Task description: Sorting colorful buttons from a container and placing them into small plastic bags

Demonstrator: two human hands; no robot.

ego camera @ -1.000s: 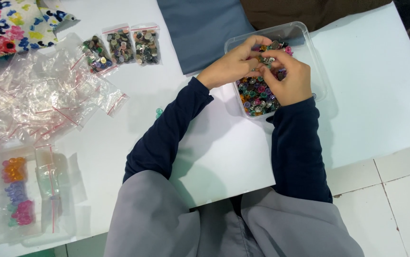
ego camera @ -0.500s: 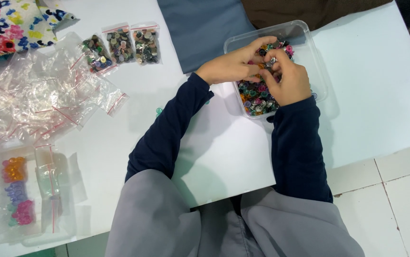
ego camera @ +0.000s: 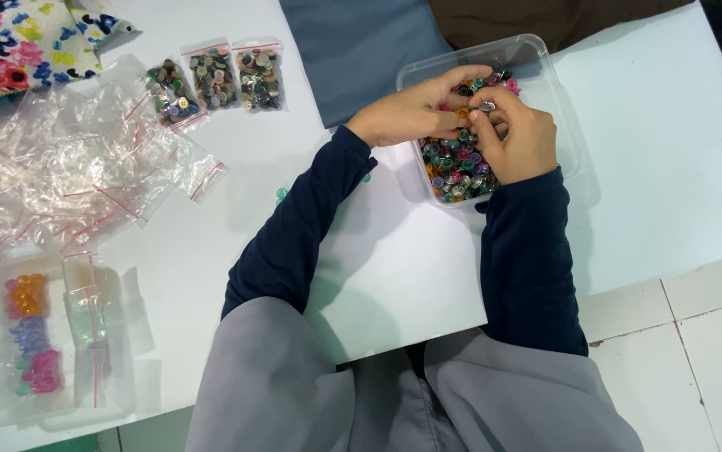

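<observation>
A clear plastic container on the white table holds many small coloured buttons. Both my hands are over it. My left hand reaches in from the left, fingers curled and pinching at buttons near the container's middle. My right hand meets it fingertip to fingertip, gripping a small silvery button between thumb and fingers. Dark blue sleeves cover both forearms. What the left fingers hold is hidden.
Three small zip bags of buttons lie at the back left. A heap of empty clear zip bags spreads on the left. A clear tray with orange, purple and pink buttons is at front left. Floral cloth sits at the corner, blue cloth behind.
The hands stay over the container; the fingers have shifted slightly as they work at the buttons. Nothing else has moved.
</observation>
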